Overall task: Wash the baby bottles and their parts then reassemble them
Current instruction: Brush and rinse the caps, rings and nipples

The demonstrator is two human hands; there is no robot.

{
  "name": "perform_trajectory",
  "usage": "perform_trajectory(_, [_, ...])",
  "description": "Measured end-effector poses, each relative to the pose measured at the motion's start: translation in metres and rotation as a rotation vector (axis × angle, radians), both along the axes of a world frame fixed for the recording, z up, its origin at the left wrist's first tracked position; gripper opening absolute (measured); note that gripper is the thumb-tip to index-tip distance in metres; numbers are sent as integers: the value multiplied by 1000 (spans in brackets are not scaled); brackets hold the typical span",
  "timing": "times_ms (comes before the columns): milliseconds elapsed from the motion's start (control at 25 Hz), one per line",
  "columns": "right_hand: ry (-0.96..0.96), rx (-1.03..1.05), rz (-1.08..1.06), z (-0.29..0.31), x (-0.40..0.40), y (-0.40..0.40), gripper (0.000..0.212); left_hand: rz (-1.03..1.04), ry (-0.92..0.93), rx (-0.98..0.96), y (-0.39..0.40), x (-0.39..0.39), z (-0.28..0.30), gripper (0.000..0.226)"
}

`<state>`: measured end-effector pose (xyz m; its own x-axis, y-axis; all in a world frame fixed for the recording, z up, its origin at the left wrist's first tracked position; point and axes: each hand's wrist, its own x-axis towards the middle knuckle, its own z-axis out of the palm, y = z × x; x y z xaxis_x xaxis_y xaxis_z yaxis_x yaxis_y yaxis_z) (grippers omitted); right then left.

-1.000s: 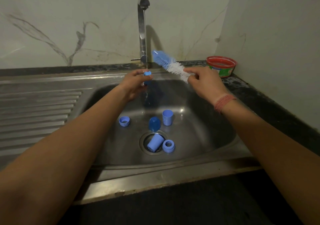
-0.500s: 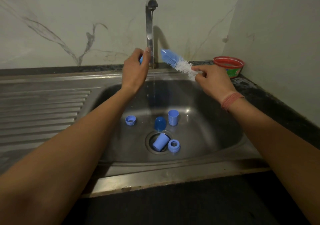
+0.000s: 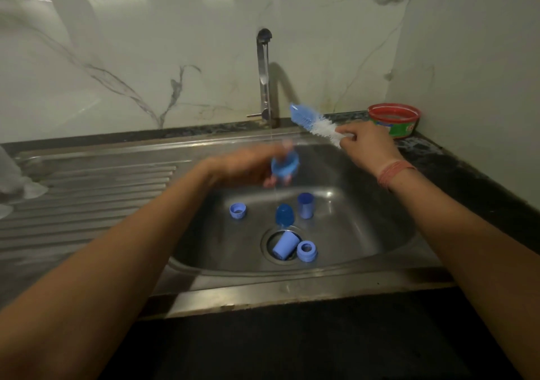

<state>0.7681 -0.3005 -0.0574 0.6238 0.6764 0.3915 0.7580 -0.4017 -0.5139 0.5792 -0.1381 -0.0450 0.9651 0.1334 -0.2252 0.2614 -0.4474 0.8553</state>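
A steel draining board (image 3: 87, 187) is seen left of the sink (image 3: 365, 233), and some pale, unclear thing (image 3: 17, 181) lies at its far left edge. Within the basin, left of the drain (image 3: 270, 244), a small blue ring (image 3: 237, 211) is set down open side up, probably waiting its turn.

Above the drain, under the thin stream falling from the tap (image 3: 264, 70), a blue bottle part (image 3: 285, 165) is held by the left hand (image 3: 236, 169). The hand is badly blurred; fingertips appear above and below the part, so a pinch is judged likely, but the exact curl of the fingers cannot be told. It is held there, most likely, so that water runs over it.

Just behind the drain a rounded blue cap (image 3: 284, 214) and a blue cup (image 3: 305, 205) stand upright. Across the drain a blue tube (image 3: 283, 245) is laid on its side, and a threaded blue collar (image 3: 306, 250) rests touching the drain's right edge.

Right of the tap, a bottle brush (image 3: 317, 124) is gripped by the right hand (image 3: 368, 146), fingers curled round its stem, bristles pointed up toward the tap, apparently kept ready and clear of the stream. A red tub (image 3: 394, 119) is set on the counter right of the sink, within reach, perhaps holding soap.
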Motion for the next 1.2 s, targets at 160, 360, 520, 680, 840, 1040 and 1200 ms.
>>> perform_trajectory(160, [-1,-16,8,0,3,-2,37,-14,95,464,-8,-28,-15,22])
perform_trajectory(360, [-52,-117,12,1,1,0,37,201,-8,664,0,-60,18,38])
perform_trajectory(520, [-40,-375,-44,3,0,-7,37,342,-29,860,32,-110,30,45])
perform_trajectory(680, [-11,-553,-84,-28,45,20,48,480,23,937,63,-190,50,42])
perform_trajectory(840, [-36,-633,0,-44,38,30,11,570,247,926,90,-274,56,45])
perform_trajectory(1040, [-42,-574,141,-63,14,38,34,632,433,931,103,-338,42,48])
perform_trajectory(1200, [-108,-396,224,-53,-39,36,40,674,493,936,114,-365,25,47])
